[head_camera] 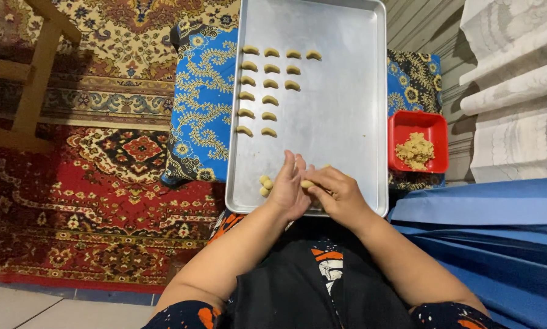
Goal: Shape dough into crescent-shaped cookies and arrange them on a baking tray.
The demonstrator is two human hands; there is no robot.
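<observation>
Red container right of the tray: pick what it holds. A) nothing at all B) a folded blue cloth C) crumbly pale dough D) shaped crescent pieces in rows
C: the red container holds a heap of crumbly pale dough, while the shaped crescent pieces lie in rows on the metal tray, not in the container.

Baking tray [346, 122]: brushed metal, matt sheen. Dough crescents [270, 100]: soft, matt. Red tub [418, 125]: glossy plastic. Carpet [91, 195]: woven pile.
</observation>
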